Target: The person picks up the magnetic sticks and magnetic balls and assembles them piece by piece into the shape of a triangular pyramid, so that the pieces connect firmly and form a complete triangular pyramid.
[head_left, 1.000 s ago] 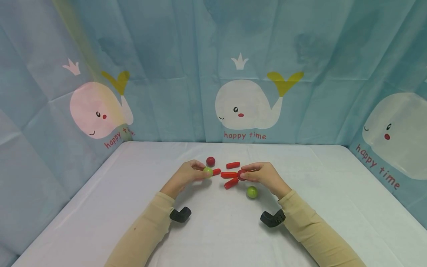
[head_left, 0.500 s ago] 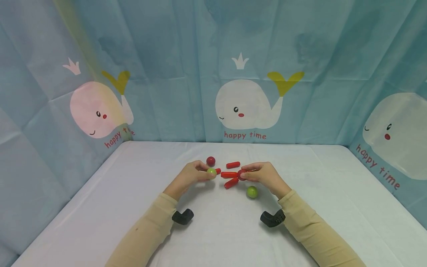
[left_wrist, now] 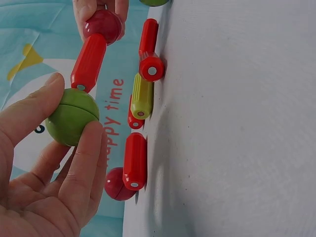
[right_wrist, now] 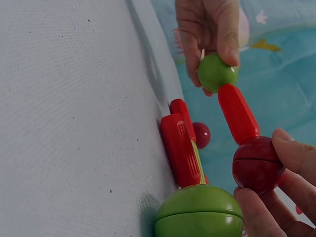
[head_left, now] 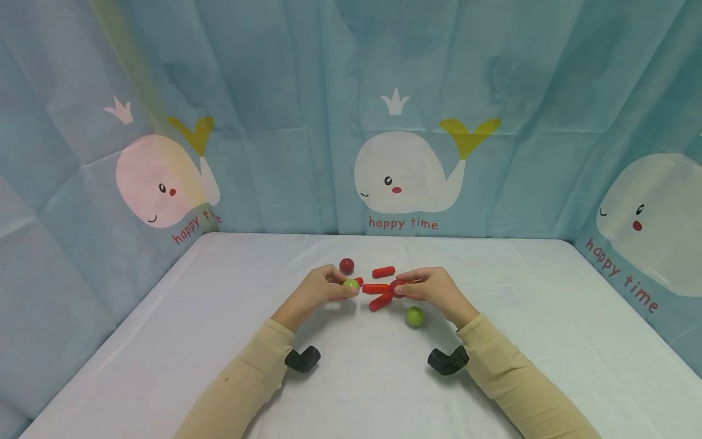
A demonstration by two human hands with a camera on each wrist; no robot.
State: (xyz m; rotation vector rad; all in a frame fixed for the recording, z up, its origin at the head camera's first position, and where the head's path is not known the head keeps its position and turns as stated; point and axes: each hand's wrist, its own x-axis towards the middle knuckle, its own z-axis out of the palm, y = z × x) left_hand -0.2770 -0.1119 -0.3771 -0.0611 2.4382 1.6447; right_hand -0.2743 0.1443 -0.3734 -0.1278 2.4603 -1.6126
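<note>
My left hand (head_left: 339,287) pinches a green ball (head_left: 351,285) between thumb and fingers. My right hand (head_left: 403,286) pinches a dark red ball (head_left: 396,288). A red rod (head_left: 376,288) spans the gap between the two balls, lifted off the table. In the left wrist view the green ball (left_wrist: 72,117) meets the end of the rod (left_wrist: 89,61), whose other end sits on the red ball (left_wrist: 103,25). The right wrist view shows the same chain: red ball (right_wrist: 256,165), rod (right_wrist: 238,113), green ball (right_wrist: 216,71).
On the white table (head_left: 493,292) lie a loose green ball (head_left: 414,316), a loose red ball (head_left: 346,265), red rods (head_left: 383,272) (head_left: 381,301) and a yellow-green rod (left_wrist: 141,95). Whale-print blue curtains (head_left: 406,177) close in the back and sides.
My left hand has carried the green ball to the right until it meets the free end of the red rod. The right hand has stayed put.
</note>
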